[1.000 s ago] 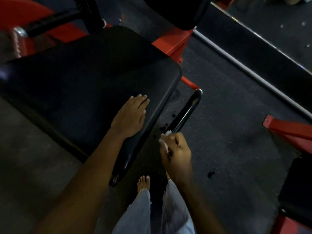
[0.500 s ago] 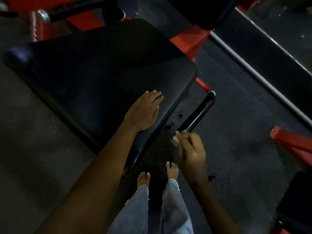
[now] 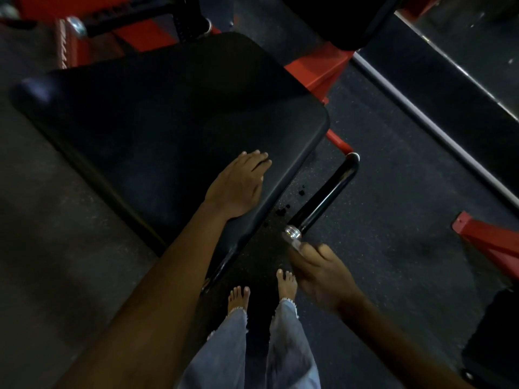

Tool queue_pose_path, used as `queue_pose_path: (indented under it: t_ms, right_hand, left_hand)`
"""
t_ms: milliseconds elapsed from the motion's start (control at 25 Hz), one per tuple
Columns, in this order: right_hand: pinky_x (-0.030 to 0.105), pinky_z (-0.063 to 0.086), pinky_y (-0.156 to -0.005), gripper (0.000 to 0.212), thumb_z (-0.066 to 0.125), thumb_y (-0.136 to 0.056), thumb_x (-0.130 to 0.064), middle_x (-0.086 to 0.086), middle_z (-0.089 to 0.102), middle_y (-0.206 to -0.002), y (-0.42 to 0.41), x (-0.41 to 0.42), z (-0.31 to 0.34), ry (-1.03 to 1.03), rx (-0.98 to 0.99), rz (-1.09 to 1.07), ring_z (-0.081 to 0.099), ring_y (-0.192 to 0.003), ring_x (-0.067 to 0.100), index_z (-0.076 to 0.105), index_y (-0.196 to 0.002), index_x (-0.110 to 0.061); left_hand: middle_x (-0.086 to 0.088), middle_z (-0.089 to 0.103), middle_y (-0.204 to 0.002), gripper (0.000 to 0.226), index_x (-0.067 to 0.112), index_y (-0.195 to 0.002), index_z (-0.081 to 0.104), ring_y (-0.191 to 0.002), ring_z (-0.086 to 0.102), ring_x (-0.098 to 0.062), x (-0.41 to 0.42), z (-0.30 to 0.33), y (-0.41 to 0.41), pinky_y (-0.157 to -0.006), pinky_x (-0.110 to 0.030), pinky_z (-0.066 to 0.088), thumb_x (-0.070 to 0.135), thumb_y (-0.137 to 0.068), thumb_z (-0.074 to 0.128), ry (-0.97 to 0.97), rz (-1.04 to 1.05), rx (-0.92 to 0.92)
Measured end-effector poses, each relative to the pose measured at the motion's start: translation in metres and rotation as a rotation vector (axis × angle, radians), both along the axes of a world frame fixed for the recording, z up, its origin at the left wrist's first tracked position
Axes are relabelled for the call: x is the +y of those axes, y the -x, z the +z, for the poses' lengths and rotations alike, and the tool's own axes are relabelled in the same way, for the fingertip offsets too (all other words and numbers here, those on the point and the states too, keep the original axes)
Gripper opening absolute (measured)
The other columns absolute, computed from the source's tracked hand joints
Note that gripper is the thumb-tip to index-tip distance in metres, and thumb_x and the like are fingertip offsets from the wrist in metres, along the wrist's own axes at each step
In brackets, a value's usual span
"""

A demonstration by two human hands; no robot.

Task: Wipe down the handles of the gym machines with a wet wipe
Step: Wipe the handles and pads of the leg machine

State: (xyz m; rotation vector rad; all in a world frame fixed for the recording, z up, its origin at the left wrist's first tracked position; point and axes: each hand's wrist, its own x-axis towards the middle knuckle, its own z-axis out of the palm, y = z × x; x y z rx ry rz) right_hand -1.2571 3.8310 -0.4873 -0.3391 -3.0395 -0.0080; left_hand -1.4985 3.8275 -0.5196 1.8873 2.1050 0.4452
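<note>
Wipe pinched in right hand, just below handle end.

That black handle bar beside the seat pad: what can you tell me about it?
The handle bar is a glossy black tube, seemingly coated metal, slanting beside the black seat pad without touching it. Its far end has a pale cap by the red frame; its near end shows a shiny silver cap. The right hand, holding a pale wet wipe, sits just off that near end; contact is unclear.
</note>
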Motion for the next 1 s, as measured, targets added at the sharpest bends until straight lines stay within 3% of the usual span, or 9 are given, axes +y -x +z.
queue_pose_path:
  t_ms: [80, 160, 280, 440, 640, 760, 840, 920, 1000]
  right_hand:
    - [0.023, 0.029, -0.069, 0.024, 0.034, -0.096, -0.02, 0.001, 0.041, -0.101, -0.011, 0.006, 0.015, 0.132, 0.121, -0.123, 0.038, -0.077, 0.01, 0.053, -0.105, -0.008]
    - [0.02, 0.034, -0.073, 0.032, 0.023, -0.102, -0.024, 0.0, 0.049, -0.1, -0.009, 0.009, 0.021, 0.313, 0.178, -0.216, 0.043, -0.08, 0.008, 0.05, -0.111, -0.009]
    - [0.017, 0.042, -0.075, 0.023, 0.035, -0.098, -0.026, 0.001, 0.055, -0.101, 0.018, 0.01, 0.021, 0.468, 0.205, -0.233, 0.047, -0.085, 0.005, 0.05, -0.112, -0.014]
    - [0.019, 0.041, -0.074, 0.024, 0.045, -0.088, -0.018, 0.002, 0.043, -0.105, 0.028, 0.014, 0.011, 0.275, 0.208, -0.069, 0.043, -0.089, 0.01, 0.052, -0.109, -0.008]
    - [0.028, 0.051, -0.08, 0.02, 0.054, -0.081, -0.009, 0.006, 0.063, -0.109, 0.012, 0.024, 0.004, 0.042, 0.084, 0.29, 0.047, -0.107, 0.022, 0.071, -0.091, -0.011]
    - [0.028, 0.047, -0.078, 0.027, 0.045, -0.085, -0.01, 0.005, 0.066, -0.102, 0.031, 0.025, 0.0, 0.053, 0.148, 0.247, 0.048, -0.102, 0.021, 0.073, -0.088, -0.01]
    - [0.029, 0.044, -0.072, 0.017, 0.056, -0.082, -0.014, 0.003, 0.066, -0.097, 0.041, 0.032, 0.003, 0.07, 0.171, 0.189, 0.048, -0.097, 0.02, 0.072, -0.085, -0.012]
    - [0.029, 0.042, -0.069, 0.009, 0.068, -0.073, -0.022, -0.001, 0.067, -0.088, 0.052, 0.048, 0.01, 0.123, 0.175, 0.11, 0.047, -0.09, 0.019, 0.072, -0.079, -0.018]
    - [0.03, 0.033, -0.071, 0.008, 0.065, -0.07, -0.028, -0.008, 0.067, -0.081, 0.071, 0.064, 0.022, 0.174, 0.169, 0.052, 0.045, -0.088, 0.017, 0.072, -0.074, -0.025]
  left_hand:
    - [-0.014, 0.045, -0.141, 0.041, 0.001, -0.134, 0.046, -0.135, 0.037, -0.027, 0.0, -0.001, 0.0, -0.116, -0.038, 0.022, 0.008, -0.094, 0.043, -0.007, 0.007, -0.002]
    - [-0.015, 0.045, -0.141, 0.041, 0.001, -0.134, 0.046, -0.134, 0.037, -0.027, -0.001, -0.002, 0.0, -0.116, -0.038, 0.022, 0.008, -0.094, 0.044, -0.01, 0.01, 0.011]
    - [-0.014, 0.044, -0.141, 0.041, 0.001, -0.135, 0.045, -0.134, 0.037, -0.027, -0.001, 0.0, -0.001, -0.116, -0.037, 0.022, 0.008, -0.094, 0.044, 0.001, 0.002, 0.029]
    - [-0.012, 0.042, -0.143, 0.042, 0.003, -0.136, 0.044, -0.135, 0.035, -0.025, 0.0, -0.002, 0.001, -0.116, -0.035, 0.02, 0.01, -0.095, 0.043, 0.014, 0.006, 0.048]
    - [-0.013, 0.046, -0.14, 0.04, 0.002, -0.133, 0.047, -0.132, 0.04, -0.025, 0.001, -0.002, 0.0, -0.115, -0.036, 0.023, 0.01, -0.094, 0.044, 0.01, 0.016, 0.047]
    - [-0.012, 0.042, -0.144, 0.042, 0.005, -0.137, 0.044, -0.135, 0.036, -0.025, -0.003, 0.0, -0.002, -0.115, -0.035, 0.018, 0.015, -0.096, 0.038, 0.064, 0.015, 0.081]
    - [-0.01, 0.037, -0.147, 0.044, 0.008, -0.14, 0.04, -0.137, 0.032, -0.023, -0.013, 0.006, 0.001, -0.116, -0.033, 0.012, 0.021, -0.099, 0.032, 0.113, 0.058, 0.125]
    - [-0.009, 0.041, -0.145, 0.05, 0.009, -0.138, 0.044, -0.135, 0.036, -0.024, -0.028, 0.019, 0.015, -0.116, -0.033, 0.014, 0.03, -0.097, 0.024, 0.143, 0.199, 0.193]
    - [-0.009, 0.049, -0.139, 0.052, 0.009, -0.133, 0.051, -0.131, 0.042, -0.026, -0.045, 0.032, 0.043, -0.113, -0.037, 0.02, 0.033, -0.094, 0.026, 0.147, 0.396, 0.258]
